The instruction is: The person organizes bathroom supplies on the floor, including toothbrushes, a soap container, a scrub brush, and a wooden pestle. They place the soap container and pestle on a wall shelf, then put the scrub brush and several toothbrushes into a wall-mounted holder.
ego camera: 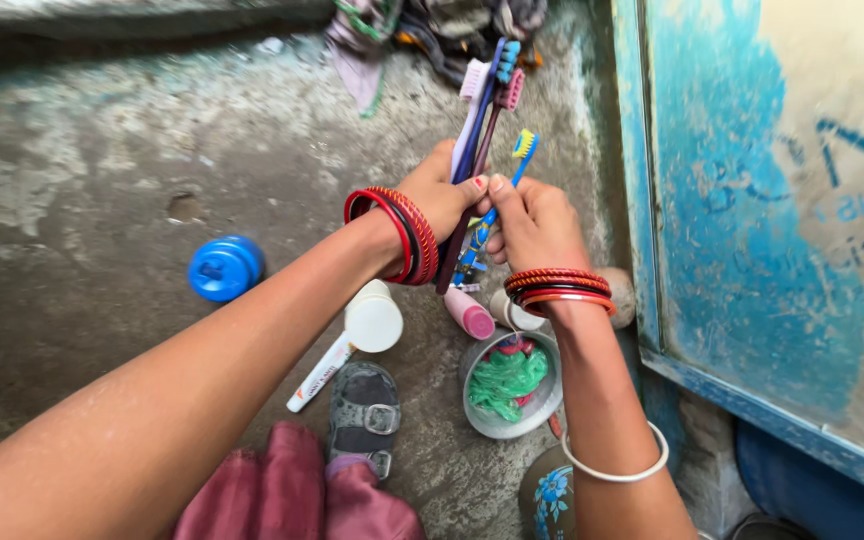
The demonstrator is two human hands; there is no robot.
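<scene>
Toothbrushes (482, 110) bunched upper centre, clamped in left hand (442, 195); right hand (532, 222) pinching yellow-headed one (522, 150). Tubes, bowl (542, 400) untouched below.

The hands (487, 205) hide the toothbrushes' (487, 95) lower handles, and the bottom edge cuts off the painted pot (547, 500).

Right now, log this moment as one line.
left hand: grips toothbrushes | right hand: pinches blue toothbrush | below: bowl, tube
</scene>
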